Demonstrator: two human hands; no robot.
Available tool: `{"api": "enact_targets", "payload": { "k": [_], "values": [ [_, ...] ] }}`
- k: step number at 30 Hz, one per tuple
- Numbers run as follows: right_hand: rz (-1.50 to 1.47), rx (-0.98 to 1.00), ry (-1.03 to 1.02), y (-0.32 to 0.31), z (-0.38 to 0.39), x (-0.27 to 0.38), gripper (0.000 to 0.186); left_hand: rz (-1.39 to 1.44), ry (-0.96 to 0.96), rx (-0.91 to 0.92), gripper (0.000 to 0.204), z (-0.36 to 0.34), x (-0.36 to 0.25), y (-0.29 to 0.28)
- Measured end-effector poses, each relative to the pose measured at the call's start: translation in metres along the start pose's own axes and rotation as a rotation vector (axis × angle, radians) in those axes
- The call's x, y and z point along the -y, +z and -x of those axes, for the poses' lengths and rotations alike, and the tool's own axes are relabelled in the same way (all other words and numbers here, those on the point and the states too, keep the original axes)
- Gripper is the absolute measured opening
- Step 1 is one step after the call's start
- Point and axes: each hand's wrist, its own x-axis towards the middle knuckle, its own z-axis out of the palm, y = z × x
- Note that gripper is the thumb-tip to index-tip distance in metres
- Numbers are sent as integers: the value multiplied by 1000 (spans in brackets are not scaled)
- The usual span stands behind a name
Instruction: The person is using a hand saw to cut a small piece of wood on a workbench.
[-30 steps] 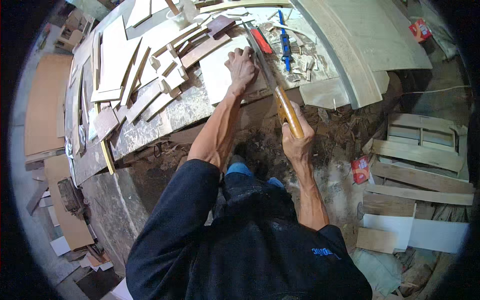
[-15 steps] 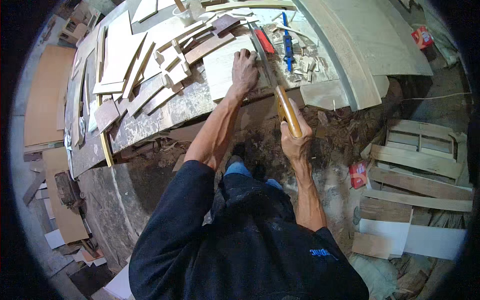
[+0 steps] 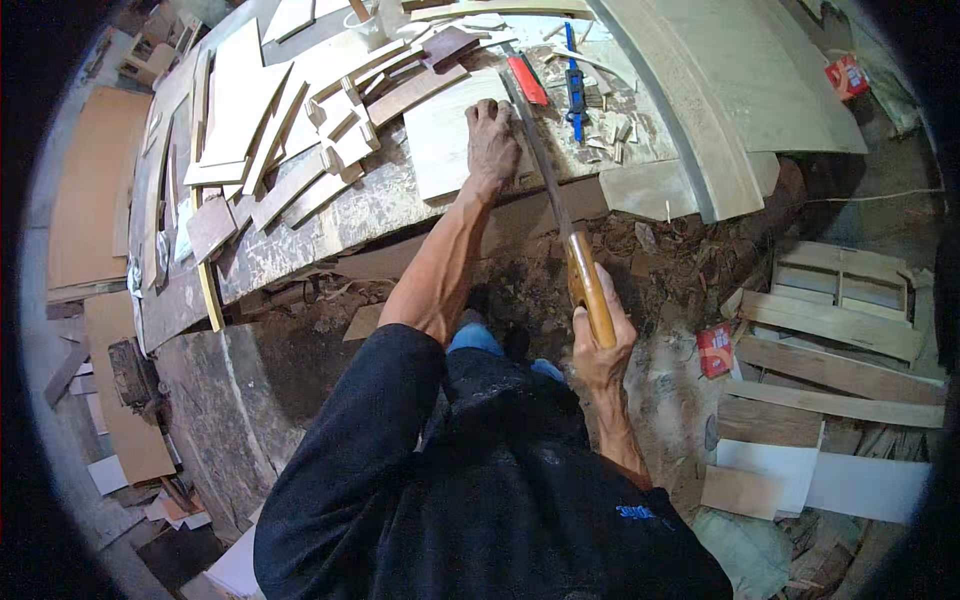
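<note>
My right hand (image 3: 608, 350) is wrapped round the wooden handle of a handsaw (image 3: 588, 285). Its long narrow blade runs up and left from the handle, along the right edge of a pale wooden board (image 3: 436, 140). On that board my left hand (image 3: 492, 146) presses down near the right edge, fingers curled, just beside the blade. Where the teeth meet the wood is too small to make out. Right of the blade lie a red tool (image 3: 527, 80) and a blue-and-black clamp-like tool (image 3: 575, 95).
The worn bench (image 3: 375, 205) carries wood strips and offcuts (image 3: 345, 130) at left, and small scraps (image 3: 618, 130) at right. A large curved panel (image 3: 740, 90) lies at the far right. Wood pieces (image 3: 820, 355) and a red box (image 3: 715, 350) are on the floor to the right.
My right hand has drawn the saw back toward me and slightly right, so more blade shows below the bench edge. My left hand stays on the board.
</note>
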Motion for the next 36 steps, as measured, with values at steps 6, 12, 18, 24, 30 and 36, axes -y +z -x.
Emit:
{"api": "enact_targets", "payload": {
  "k": [6,12,18,24,30,36],
  "values": [
    [35,-100,-195,30,-48,-11,50,58,86,19,48,-1,2,-1],
    [-86,-2,-129,31,-45,-3,54,22,45,-5,54,-2,12,0],
    [-29,-14,-91,12,-15,2,55,60,86,14,53,-1,17,2],
    [-39,22,-33,37,-70,-4,55,107,105,21,49,-8,9,5],
    [-24,-1,-47,17,-14,3,55,-255,315,129,45,-9,20,1],
    [12,-44,-19,14,-9,-1,55,-204,210,157,45,-11,8,-5]
  ]
}}
